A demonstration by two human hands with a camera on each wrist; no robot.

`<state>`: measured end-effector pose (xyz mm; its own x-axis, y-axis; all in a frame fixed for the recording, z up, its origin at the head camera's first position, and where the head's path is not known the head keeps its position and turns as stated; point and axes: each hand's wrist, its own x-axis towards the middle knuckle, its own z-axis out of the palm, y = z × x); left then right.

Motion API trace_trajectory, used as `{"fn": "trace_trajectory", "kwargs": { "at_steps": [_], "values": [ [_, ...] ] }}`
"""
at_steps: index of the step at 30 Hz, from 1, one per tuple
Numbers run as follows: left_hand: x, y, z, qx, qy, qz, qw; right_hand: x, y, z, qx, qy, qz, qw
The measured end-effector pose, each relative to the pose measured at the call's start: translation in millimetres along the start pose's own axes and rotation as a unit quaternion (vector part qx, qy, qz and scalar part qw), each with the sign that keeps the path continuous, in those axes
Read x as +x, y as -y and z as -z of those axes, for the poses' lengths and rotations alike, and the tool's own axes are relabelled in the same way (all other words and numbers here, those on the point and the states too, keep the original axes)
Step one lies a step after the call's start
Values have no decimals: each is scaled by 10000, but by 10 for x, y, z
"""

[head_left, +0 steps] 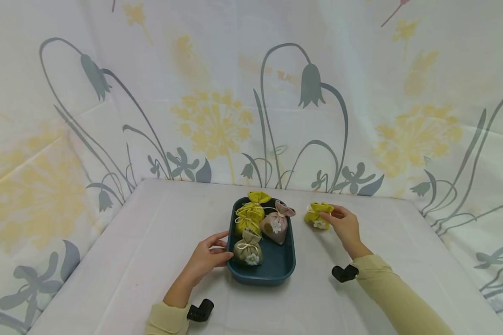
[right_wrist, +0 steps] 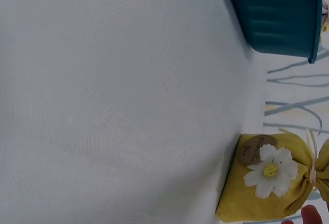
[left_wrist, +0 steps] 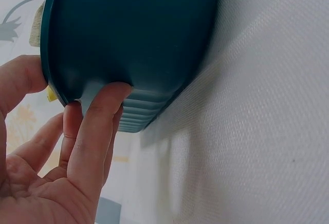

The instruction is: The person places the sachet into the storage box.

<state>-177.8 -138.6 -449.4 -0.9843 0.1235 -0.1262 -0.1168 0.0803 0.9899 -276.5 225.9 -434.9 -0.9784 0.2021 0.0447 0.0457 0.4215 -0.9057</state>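
A dark teal plastic tub (head_left: 261, 281) stands on the white-covered table. My left hand (head_left: 206, 258) grips its left side, thumb at the rim and fingers against the outer wall (left_wrist: 144, 34). Inside lie two yellow drawstring sachets (head_left: 246, 224) at the back left, a pinkish sachet (head_left: 272, 228) at the right and an olive-beige one (head_left: 244, 255) at the front left. Right of the tub, my right hand (head_left: 345, 228) pinches another yellow sachet (head_left: 314, 217) by its tied neck. In the right wrist view this sachet bears a white flower (right_wrist: 270, 170) and rests upright on the table.
Behind the table hangs a white curtain (head_left: 234, 139) printed with grey and yellow flowers. A small black device (head_left: 200, 311) is worn at the left wrist, another (head_left: 344, 273) at the right. White cloth (head_left: 159, 228) covers the table on either side of the tub.
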Motion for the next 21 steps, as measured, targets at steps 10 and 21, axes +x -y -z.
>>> {"fn": "trace_trajectory", "kwargs": {
  "at_steps": [10,21],
  "values": [
    [8,3,9,14,16,-33,10000,12,4,-65,149,282,41,9995],
    [-23,-39,-4,-36,19,-64,10000,-86,-17,-13,4,-110,674,9977]
  ]
}}
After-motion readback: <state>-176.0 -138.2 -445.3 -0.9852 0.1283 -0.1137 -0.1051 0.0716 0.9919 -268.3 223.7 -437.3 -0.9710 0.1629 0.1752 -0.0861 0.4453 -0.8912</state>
